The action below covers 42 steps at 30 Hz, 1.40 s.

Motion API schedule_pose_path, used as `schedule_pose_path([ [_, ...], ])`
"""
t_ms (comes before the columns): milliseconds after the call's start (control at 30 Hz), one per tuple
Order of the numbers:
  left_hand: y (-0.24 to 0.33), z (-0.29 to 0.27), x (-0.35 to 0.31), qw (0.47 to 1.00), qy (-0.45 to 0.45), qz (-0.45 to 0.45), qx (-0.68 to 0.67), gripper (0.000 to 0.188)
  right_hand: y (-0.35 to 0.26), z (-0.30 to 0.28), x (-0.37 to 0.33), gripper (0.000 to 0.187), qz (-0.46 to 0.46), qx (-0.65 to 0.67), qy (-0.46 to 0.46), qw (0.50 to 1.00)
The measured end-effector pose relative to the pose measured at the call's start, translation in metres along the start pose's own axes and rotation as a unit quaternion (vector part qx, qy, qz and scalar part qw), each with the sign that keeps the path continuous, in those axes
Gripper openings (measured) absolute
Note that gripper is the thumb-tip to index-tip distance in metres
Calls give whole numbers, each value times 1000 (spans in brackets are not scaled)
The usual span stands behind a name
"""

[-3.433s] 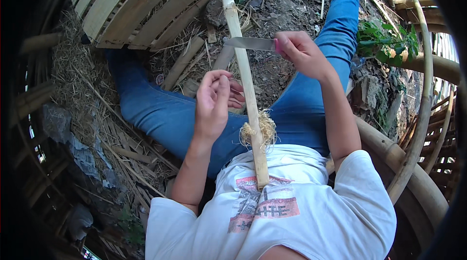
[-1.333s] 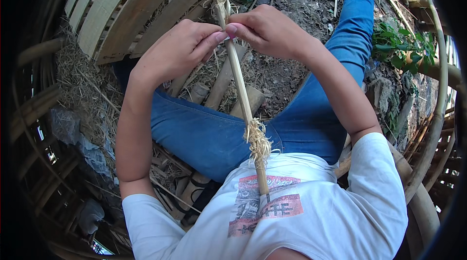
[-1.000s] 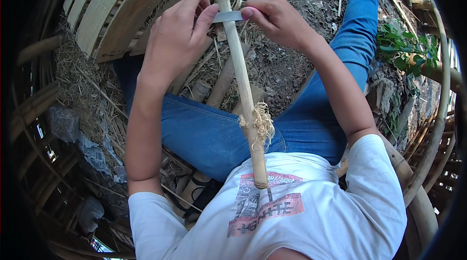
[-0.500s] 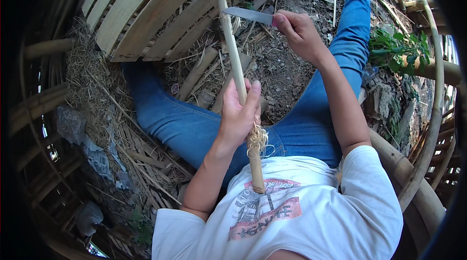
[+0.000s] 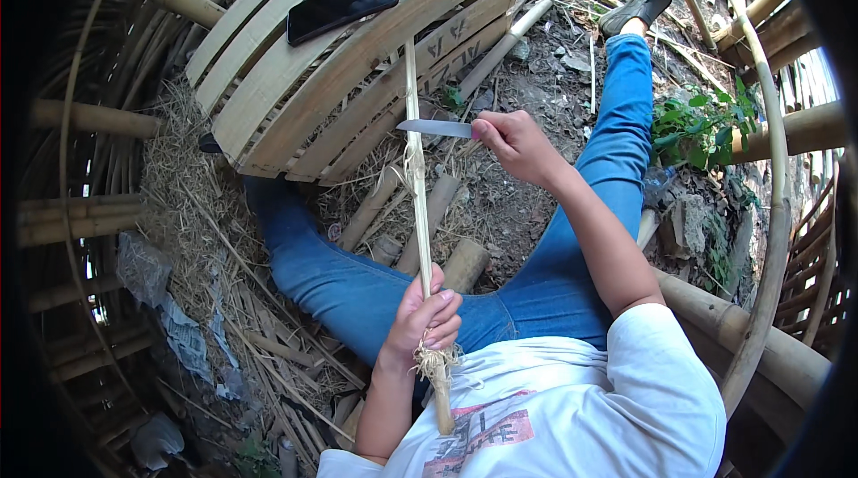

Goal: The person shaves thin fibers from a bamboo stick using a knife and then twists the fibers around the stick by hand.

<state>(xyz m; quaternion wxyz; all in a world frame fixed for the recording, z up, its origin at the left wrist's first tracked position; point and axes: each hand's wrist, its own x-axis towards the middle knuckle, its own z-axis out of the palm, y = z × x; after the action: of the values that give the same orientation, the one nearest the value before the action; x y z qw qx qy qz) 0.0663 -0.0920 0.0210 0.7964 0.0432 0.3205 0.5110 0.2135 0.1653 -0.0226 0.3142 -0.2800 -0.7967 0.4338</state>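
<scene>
My left hand (image 5: 427,315) is closed round a long pale stick (image 5: 420,210), partly peeled, that looks like bamboo. The stick's lower end rests against my shirt, with a tuft of curled shavings (image 5: 436,360) just below the hand. Its far end reaches the side of a slatted wooden crate (image 5: 308,112). In my right hand (image 5: 514,147) is a knife (image 5: 438,128), gripped by the handle, which the fingers mostly hide. The blade points left and lies across the upper part of the stick. Loose strips hang off the stick a little below the blade.
A black phone (image 5: 342,7) lies on top of the crate. Cut bamboo pieces (image 5: 466,265) sit on the ground between my legs. Bamboo poles (image 5: 751,322) stand at the right, near a leafy plant (image 5: 702,125). Dry straw (image 5: 183,183) covers the ground at left.
The view has shifted, bringing the phone and more of the crate into sight. My left hand and the stick are lower, and the stick stands more upright. The knife still meets its upper part.
</scene>
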Motion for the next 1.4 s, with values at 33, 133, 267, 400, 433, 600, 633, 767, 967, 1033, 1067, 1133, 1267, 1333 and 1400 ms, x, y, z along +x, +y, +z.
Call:
schedule_pose_path([
  [33,0,-2,0,1000,7,0,7,18,0,0,1,30,-12,8,3,1000],
  [133,2,-2,-3,999,31,-7,34,18,-1,-2,1,30,-17,14,7,1000],
  [267,7,1,-2,989,81,-13,126,18,7,-8,1,30,12,15,11,1000],
  [400,36,-21,-17,965,152,-4,212,19,18,-9,1,37,-17,4,24,1000],
  [433,42,-23,-17,962,152,-5,228,20,16,-8,2,38,-2,10,18,1000],
  [600,71,-50,-2,937,170,17,304,21,23,-5,-2,38,28,14,13,999],
  [633,74,-56,-4,943,157,-3,295,21,24,-7,-3,38,21,7,14,1000],
  [767,75,-64,5,941,168,0,295,22,34,-6,-6,36,45,20,29,998],
  [967,45,-38,37,963,128,27,235,17,22,-5,-3,40,38,9,12,999],
  [1033,11,-23,50,967,141,43,210,18,18,-4,-4,40,31,12,11,999],
  [1067,-3,-16,55,964,160,57,205,20,15,-5,-2,40,18,12,13,1000],
  [1133,-4,0,65,977,148,72,138,19,12,-15,-3,36,29,10,27,999],
  [1267,-10,19,85,989,97,86,63,18,-5,-11,2,35,5,-3,18,1000],
  [1333,-18,31,91,990,96,95,39,17,-15,-12,3,34,-19,-34,5,999],
  [1400,-15,23,90,993,46,106,15,16,-23,-18,2,32,-61,-76,-2,995],
])
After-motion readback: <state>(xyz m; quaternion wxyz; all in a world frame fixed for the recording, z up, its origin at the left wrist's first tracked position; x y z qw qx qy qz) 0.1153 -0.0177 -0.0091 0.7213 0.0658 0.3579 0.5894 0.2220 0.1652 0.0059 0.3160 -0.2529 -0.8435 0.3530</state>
